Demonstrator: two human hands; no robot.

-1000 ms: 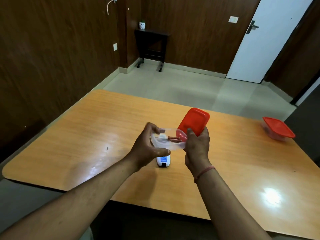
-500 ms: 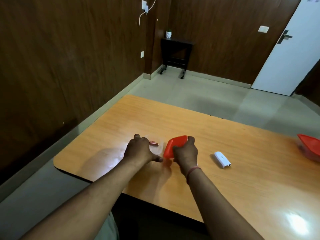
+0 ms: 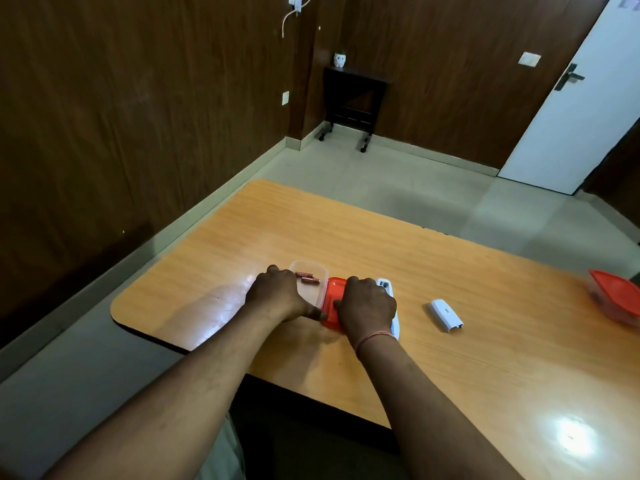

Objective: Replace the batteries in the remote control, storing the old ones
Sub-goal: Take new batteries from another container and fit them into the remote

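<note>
Left hand (image 3: 280, 293) fingers curl round the tub (image 3: 321, 271) wall, right hand (image 3: 367, 303) fingers hold the lid (image 3: 331, 289) flat beside it; two batteries (image 3: 307, 277) in tub, remote (image 3: 387, 285) partly under right hand, cover (image 3: 446, 315) apart: tub stands open, next likely a fine pinch on one battery.

Glossy wood-grain table (image 3: 450, 358), clear plastic container (image 3: 320, 271), smooth red plastic lid (image 3: 331, 299), white plastic remote (image 3: 389, 289)
</note>
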